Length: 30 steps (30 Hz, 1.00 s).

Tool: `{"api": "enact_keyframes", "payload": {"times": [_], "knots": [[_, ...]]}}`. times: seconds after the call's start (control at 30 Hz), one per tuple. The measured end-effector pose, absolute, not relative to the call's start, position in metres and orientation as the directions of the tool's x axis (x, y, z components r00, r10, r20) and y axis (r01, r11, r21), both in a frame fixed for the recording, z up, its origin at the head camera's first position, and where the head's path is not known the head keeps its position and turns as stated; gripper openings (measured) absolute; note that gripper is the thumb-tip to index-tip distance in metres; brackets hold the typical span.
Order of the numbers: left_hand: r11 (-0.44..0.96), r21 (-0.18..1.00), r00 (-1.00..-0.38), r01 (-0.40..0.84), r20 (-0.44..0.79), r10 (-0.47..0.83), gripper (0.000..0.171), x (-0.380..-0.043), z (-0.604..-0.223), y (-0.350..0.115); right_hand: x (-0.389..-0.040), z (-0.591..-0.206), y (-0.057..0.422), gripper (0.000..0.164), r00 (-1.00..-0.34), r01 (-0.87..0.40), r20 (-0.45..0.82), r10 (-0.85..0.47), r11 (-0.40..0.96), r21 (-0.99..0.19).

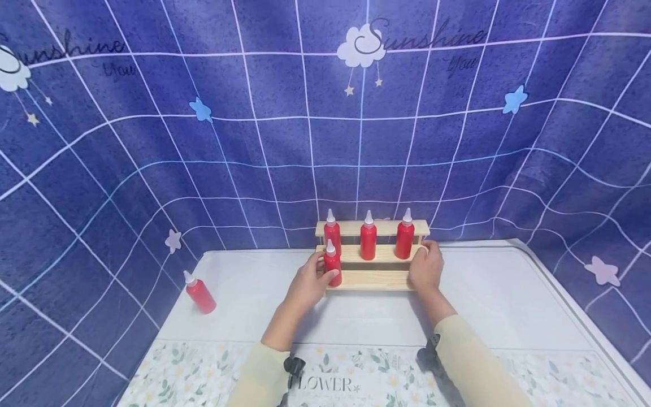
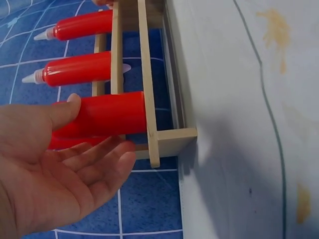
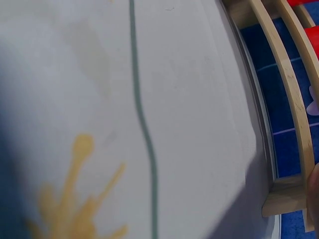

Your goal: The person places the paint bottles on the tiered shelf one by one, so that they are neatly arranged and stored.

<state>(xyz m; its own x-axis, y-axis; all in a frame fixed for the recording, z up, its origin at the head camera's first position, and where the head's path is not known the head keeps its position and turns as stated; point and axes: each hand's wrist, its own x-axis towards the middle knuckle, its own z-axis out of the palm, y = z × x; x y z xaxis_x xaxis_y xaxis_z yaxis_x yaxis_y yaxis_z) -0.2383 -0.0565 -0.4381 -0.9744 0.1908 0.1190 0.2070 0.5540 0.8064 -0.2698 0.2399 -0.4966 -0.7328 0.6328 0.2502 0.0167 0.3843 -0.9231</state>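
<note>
At the left end of a stepped wooden rack (image 1: 376,280), my left hand (image 1: 306,282) holds a red squeeze bottle (image 1: 332,267) with a white nozzle, upright on the lowest shelf. In the left wrist view the thumb lies on one side of this bottle (image 2: 117,114) and the fingers on the other; its base meets the front shelf. My right hand (image 1: 427,269) grips the rack's right end; only a bit of finger shows in the right wrist view. Three more red bottles stand on the shelf behind: a left one (image 1: 331,230), a middle one (image 1: 368,242) and a right one (image 1: 404,240).
Another red squeeze bottle (image 1: 202,296) stands apart on the white table (image 1: 249,305), toward its left edge. A floral cloth pattern (image 1: 203,370) covers the table's near part. Behind and at both sides hangs a blue gridded curtain (image 1: 274,141).
</note>
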Motion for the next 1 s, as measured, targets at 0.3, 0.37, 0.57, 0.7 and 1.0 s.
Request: {"api": "enact_keyframes", "payload": {"times": [0.3,0.37,0.57,0.7,1.0], "knots": [[0.546,0.818,-0.976,0.179,0.080,0.201,0.063,-0.235,-0.440,-0.072,-0.273,-0.496,0.239,0.041,-0.733,-0.009,0.270,0.625,0.388,-0.922],[0.548,0.819,-0.979,0.170,0.075,0.191,0.064,-0.233,-0.440,-0.076,-0.272,-0.497,0.239,0.041,-0.735,0.000,0.261,0.625,0.386,-0.923],[0.559,0.812,-0.984,0.167,0.100,0.149,0.061,-0.230,-0.431,-0.086,-0.270,-0.497,0.238,0.041,-0.741,0.008,0.251,0.623,0.383,-0.924],[0.583,0.791,-0.983,0.184,0.138,0.122,0.059,-0.229,-0.420,-0.094,-0.270,-0.498,0.240,0.041,-0.742,0.002,0.254,0.621,0.381,-0.925],[0.622,0.756,-0.971,0.205,0.235,0.034,0.053,-0.222,-0.394,-0.120,-0.270,-0.497,0.239,0.041,-0.743,-0.002,0.253,0.619,0.377,-0.926]]}}
